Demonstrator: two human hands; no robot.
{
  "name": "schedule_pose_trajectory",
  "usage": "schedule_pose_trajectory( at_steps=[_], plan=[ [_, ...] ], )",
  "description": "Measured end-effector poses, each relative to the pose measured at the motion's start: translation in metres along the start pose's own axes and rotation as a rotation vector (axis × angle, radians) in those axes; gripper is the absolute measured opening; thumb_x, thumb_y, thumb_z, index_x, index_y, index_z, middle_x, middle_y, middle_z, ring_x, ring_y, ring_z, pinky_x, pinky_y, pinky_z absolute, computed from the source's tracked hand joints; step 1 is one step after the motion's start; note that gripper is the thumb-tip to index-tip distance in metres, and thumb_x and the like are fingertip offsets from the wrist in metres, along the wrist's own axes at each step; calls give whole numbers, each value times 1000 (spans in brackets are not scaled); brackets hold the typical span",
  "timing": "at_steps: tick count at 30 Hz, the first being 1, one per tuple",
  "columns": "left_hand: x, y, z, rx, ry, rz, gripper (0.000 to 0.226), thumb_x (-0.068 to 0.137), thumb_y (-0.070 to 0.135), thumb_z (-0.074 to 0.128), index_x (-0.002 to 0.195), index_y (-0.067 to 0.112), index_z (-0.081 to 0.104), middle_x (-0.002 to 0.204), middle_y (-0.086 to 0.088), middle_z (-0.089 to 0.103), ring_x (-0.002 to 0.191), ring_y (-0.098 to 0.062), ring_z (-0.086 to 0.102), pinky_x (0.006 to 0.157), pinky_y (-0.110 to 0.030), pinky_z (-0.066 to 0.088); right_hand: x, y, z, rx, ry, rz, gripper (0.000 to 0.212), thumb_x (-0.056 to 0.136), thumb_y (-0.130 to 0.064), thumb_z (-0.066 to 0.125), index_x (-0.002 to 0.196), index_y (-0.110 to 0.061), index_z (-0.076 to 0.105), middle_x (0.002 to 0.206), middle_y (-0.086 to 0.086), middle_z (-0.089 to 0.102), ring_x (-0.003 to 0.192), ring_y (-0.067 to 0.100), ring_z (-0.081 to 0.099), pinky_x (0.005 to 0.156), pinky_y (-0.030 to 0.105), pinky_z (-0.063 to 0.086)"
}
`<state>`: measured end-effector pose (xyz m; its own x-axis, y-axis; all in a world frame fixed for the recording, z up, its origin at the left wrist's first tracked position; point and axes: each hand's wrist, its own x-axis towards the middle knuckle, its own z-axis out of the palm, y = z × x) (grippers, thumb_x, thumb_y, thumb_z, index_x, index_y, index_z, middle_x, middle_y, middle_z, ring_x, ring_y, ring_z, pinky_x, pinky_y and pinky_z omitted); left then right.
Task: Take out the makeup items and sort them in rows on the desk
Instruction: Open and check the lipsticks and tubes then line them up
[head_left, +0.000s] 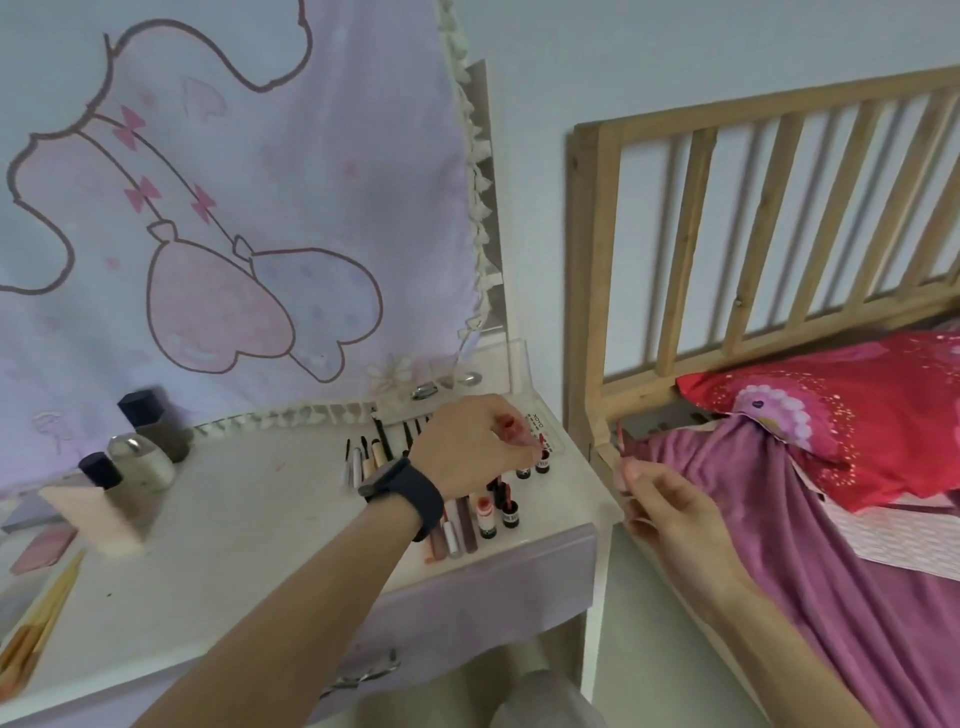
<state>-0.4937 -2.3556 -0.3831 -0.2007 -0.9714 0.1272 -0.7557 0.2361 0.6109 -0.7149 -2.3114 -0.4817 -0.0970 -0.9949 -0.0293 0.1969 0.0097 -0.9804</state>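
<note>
My left hand (475, 447), with a dark watch on the wrist, hovers over the right end of the white desk (234, 530) and pinches a small red lip tint tube (511, 430). My right hand (662, 506) is off the desk's right edge, over the bed, holding a thin red lip pencil (621, 440) upright. On the desk lie a row of dark pencils and brushes (366, 454), a row of lip gloss tubes (460, 525) and several small red bottles with dark labels (506, 512).
At the desk's left stand a dark-capped bottle (150, 415), a round-capped jar (140, 462), a pink sponge block (93, 512) and wooden sticks (36, 623). A clear organiser (483, 374) sits at the back right. A wooden bed frame (597, 312) with purple blanket is on the right.
</note>
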Motion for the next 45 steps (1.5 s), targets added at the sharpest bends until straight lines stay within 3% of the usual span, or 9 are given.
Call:
schedule_pose_trajectory(
  at_steps=[3, 7, 10, 16, 19, 29, 38, 45],
  plan=[
    [12, 3, 13, 102, -11, -48, 19, 72, 40, 81, 81, 28, 70, 81, 13, 70, 80, -5, 65, 77, -34, 56, 16, 7, -3, -107, 0, -53, 19, 91, -30, 67, 98, -14, 73, 83, -10, 70, 69, 4, 59, 63, 15, 49],
    [20, 3, 29, 235, -19, -109, 22, 70, 43, 80, 76, 29, 64, 80, 13, 69, 79, -7, 64, 73, -33, 54, 39, 21, -1, -294, -35, -116, 19, 87, -40, 73, 99, -25, 72, 98, -14, 74, 91, 2, 67, 79, 19, 47],
    [24, 2, 40, 415, -30, -126, 23, 73, 48, 74, 81, 28, 65, 83, 12, 67, 86, -14, 62, 80, -36, 50, 55, 31, 1, -525, -89, -177, 14, 88, -50, 69, 98, -41, 71, 101, -25, 70, 97, -3, 61, 79, 19, 44],
    [32, -3, 56, 577, -8, -153, 24, 75, 52, 67, 87, 31, 66, 95, 7, 57, 102, -19, 44, 91, -37, 37, 76, 45, 10, -805, -115, -260, 14, 88, -53, 67, 102, -50, 70, 105, -22, 56, 109, 5, 46, 94, 30, 39],
    [34, -2, 64, 655, 10, -161, 24, 78, 50, 64, 91, 30, 66, 98, 5, 55, 105, -20, 43, 91, -38, 31, 78, 45, 12, -841, -127, -268, 16, 91, -54, 63, 106, -52, 67, 106, -18, 56, 109, 7, 45, 92, 30, 38],
    [37, -8, 80, 760, 39, -162, 24, 84, 45, 59, 99, 29, 67, 113, 2, 61, 116, -22, 45, 98, -41, 32, 80, 50, 11, -881, -140, -289, 29, 94, -60, 57, 120, -51, 64, 104, -21, 55, 112, 10, 42, 94, 26, 36],
    [36, -10, 79, 781, 37, -126, 27, 82, 50, 61, 97, 29, 67, 111, 2, 61, 114, -22, 47, 97, -41, 32, 79, 47, 12, -942, -127, -296, 48, 91, -65, 55, 132, -41, 59, 106, -24, 56, 112, 11, 41, 94, 27, 37],
    [34, -10, 73, 730, 55, -114, 23, 82, 50, 63, 91, 30, 69, 101, 5, 61, 104, -20, 49, 91, -38, 30, 79, 45, 15, -920, -127, -313, 30, 94, -56, 58, 119, -41, 65, 106, -26, 62, 109, 10, 41, 87, 24, 31]
  ],
)
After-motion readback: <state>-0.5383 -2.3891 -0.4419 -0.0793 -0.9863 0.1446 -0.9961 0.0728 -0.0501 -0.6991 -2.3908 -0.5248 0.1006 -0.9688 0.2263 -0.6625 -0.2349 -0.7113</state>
